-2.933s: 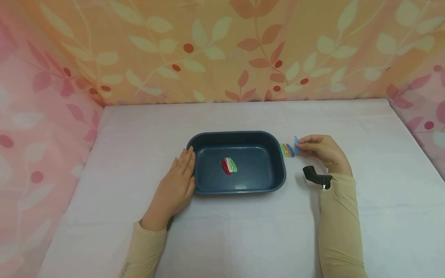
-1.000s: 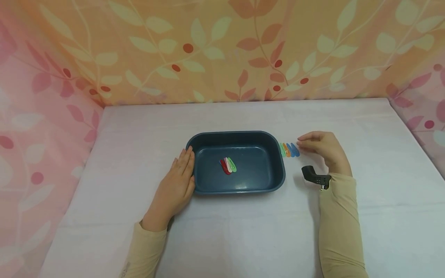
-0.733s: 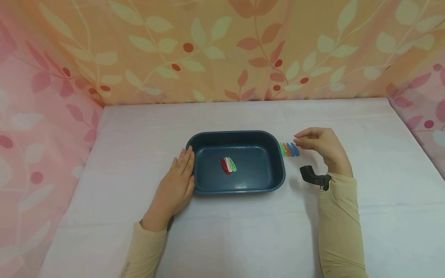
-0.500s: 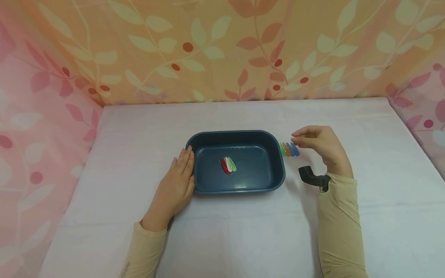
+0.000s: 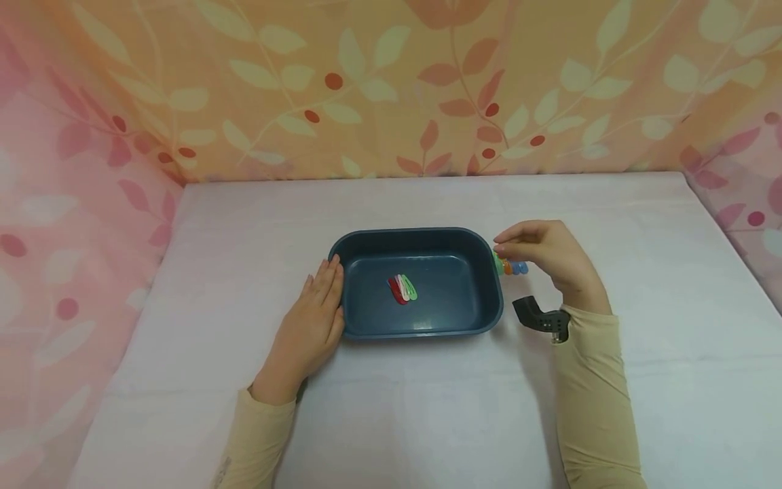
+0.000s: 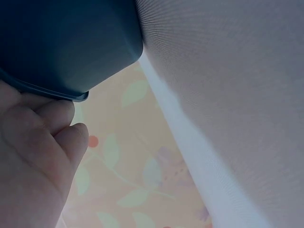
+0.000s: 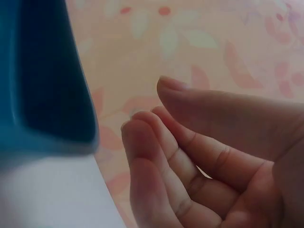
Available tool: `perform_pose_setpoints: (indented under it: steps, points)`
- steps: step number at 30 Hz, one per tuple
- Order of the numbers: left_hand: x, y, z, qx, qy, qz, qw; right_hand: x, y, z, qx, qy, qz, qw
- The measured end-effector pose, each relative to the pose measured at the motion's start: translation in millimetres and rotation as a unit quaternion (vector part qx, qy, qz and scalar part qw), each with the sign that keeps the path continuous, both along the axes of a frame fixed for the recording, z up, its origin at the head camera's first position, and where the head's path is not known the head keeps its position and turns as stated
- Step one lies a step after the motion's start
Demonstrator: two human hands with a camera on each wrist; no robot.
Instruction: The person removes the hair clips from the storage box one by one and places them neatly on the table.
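A dark blue plastic tub stands on the table, with red, white and green hair clips lying together on its floor. My left hand rests with straight fingers against the tub's left rim; the left wrist view shows its fingers at that rim. Just outside the tub's right wall lies a row of green, orange and blue hair clips, partly covered by my right hand. That hand hovers over the row, fingertips by the rim. In the right wrist view its thumb and fingers are apart, holding nothing.
White cloth covers the table. A patterned orange curtain hangs behind it, with pink curtains at both sides. A black camera mount juts from the right wrist.
My right hand let go of a blue hair clip at the right end of the row, then moved left above the clips to the tub's right rim. My left hand has stayed put.
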State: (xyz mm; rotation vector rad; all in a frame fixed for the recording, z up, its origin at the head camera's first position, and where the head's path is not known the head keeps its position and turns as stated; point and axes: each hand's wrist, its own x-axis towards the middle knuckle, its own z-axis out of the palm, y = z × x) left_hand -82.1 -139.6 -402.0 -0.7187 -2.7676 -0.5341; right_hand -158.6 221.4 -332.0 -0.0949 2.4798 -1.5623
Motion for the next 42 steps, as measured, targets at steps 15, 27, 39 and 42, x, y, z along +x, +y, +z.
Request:
perform_pose_setpoints:
  steps: [15, 27, 39, 42]
  points:
    - [-1.1, 1, -1.1, 0.001, 0.003, -0.003, 1.0, -8.7, -45, 2.4, 0.039, 0.006, 0.081, 0.996]
    - [-1.8, 2, -1.3, 0.003, 0.024, -0.008, 0.9997, -17.4, -72, -7.2, 0.02, -0.001, 0.131, 0.991]
    - [-1.2, 2, -1.6, -0.007, 0.01, -0.008, 0.9999, -25.6, -94, -14.6, 0.042, -0.01, 0.181, 0.983]
    - [-1.6, 1, -1.9, -0.012, 0.009, -0.008, 0.9999, -27.2, -99, -15.4, 0.058, -0.012, 0.191, 0.98]
